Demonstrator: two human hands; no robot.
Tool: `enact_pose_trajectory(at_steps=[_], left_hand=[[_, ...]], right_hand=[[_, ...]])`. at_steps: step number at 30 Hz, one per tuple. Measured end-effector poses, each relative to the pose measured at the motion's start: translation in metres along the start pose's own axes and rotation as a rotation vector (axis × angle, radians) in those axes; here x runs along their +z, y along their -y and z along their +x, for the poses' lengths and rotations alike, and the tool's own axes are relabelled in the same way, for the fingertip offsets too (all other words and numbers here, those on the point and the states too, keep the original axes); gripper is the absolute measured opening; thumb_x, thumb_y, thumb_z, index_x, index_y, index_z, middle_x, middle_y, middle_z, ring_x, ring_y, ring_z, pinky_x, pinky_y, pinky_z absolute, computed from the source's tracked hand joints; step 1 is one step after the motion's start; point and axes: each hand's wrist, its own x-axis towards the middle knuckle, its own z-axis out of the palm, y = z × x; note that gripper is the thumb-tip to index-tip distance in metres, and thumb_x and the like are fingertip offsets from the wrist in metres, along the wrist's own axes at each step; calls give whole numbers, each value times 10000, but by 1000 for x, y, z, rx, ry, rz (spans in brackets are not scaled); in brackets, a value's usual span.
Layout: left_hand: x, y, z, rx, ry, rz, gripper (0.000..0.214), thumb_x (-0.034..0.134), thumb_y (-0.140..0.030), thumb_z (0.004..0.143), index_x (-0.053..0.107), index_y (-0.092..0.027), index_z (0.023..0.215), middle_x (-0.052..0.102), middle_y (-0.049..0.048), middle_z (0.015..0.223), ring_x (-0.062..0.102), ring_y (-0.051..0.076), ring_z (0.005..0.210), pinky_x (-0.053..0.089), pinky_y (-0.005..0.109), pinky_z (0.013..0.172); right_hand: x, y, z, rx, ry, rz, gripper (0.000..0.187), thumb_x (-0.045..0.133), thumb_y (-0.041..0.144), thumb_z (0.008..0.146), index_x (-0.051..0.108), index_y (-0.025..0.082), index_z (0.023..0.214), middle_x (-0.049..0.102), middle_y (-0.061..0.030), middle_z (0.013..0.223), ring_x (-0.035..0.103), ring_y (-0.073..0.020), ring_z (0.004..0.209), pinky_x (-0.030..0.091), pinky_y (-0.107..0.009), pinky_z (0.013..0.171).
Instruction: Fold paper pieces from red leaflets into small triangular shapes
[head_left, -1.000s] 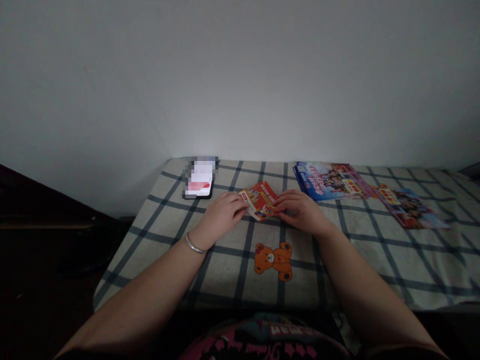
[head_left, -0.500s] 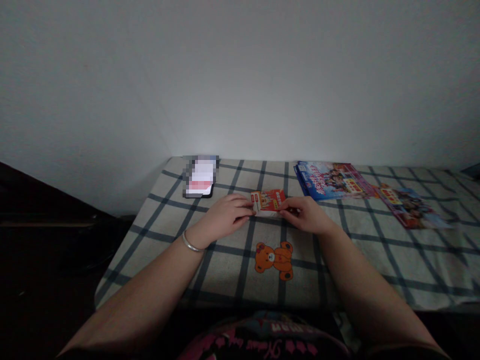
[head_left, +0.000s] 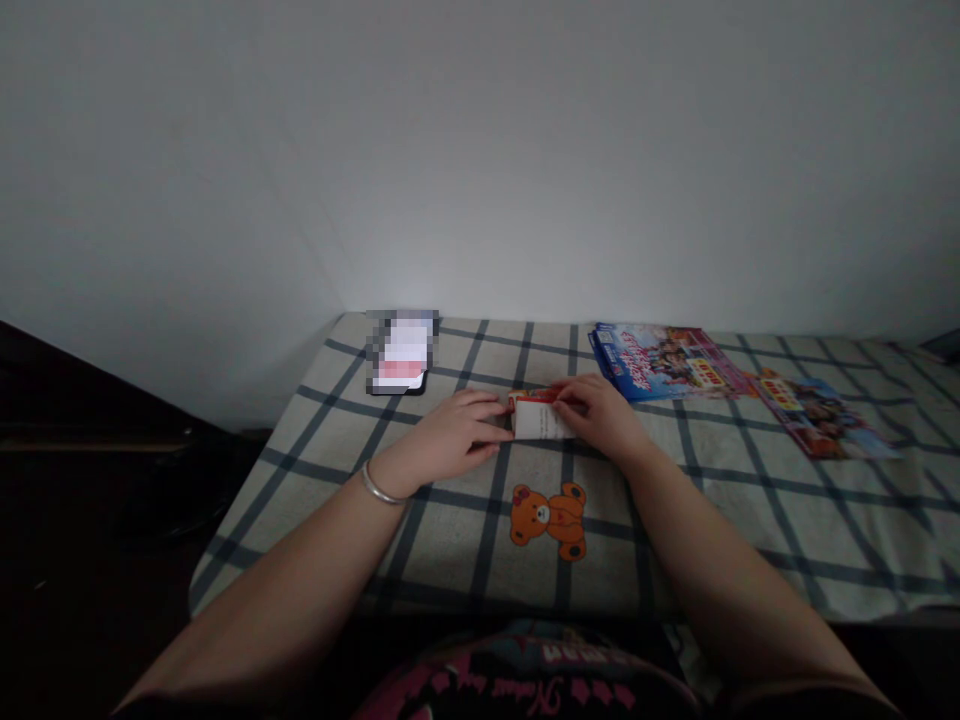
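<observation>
In front of me on the cloth lies a small folded paper leaflet (head_left: 534, 421), with a white printed flap facing up and a strip of red showing behind it. My left hand (head_left: 457, 432), a silver bangle at its wrist, holds the leaflet's left edge with its fingertips. At the upper right of the flap, the thumb and fingers of my right hand (head_left: 600, 412) are closed on the paper. They hide its right end.
A checked cloth (head_left: 450, 540) with an orange bear picture (head_left: 549, 520) covers the table. Back left lies a phone (head_left: 405, 350), its screen blurred. Colourful flyers (head_left: 660, 360) are piled at back right, another flyer (head_left: 817, 412) beside them. A wall (head_left: 480, 170) rises behind.
The leaflet's red printed face is now mostly covered by a white flap folded over it. My right hand has shifted slightly left and up; my left hand stays nearly in place.
</observation>
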Motion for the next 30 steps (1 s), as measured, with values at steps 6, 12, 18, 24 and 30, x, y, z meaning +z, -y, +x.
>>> enact_pose_trajectory(at_steps=[6,12,18,24,30], left_hand=[[5,2,0,-12,-43,-40,205,646,-202,882,736,-277,1050,652,45,1273,545,242,1225,465,471,1034],[7,-2,4,-89,-67,-89,175,597,-161,888,679,-222,1030,637,60,1197,583,225,1149,503,438,985],[10,-12,6,-289,-169,-43,372,584,-172,894,534,-211,1260,536,92,1338,548,234,1217,475,432,1049],[14,-17,8,-325,-138,25,417,560,-303,946,492,-192,1341,546,102,1365,522,257,1256,435,449,1082],[16,-17,11,-329,-98,54,448,500,-348,976,474,-165,1385,540,106,1405,470,263,1315,369,443,1132]], right_hand=[[14,-9,5,-14,-10,-95,75,616,204,867,685,192,838,691,-123,1221,605,-269,1177,456,-483,1043],[14,-8,7,-10,22,-136,83,618,213,871,678,199,814,715,-93,1147,629,-262,1097,467,-478,1011],[16,-6,9,12,30,-195,81,621,229,879,677,205,827,713,-79,1098,611,-255,1043,468,-429,958],[16,-5,11,23,48,-267,101,609,250,901,685,204,855,691,-80,952,593,-260,970,467,-414,909],[19,-4,10,13,30,-224,94,617,257,898,690,202,878,698,-96,996,601,-269,995,478,-437,921]])
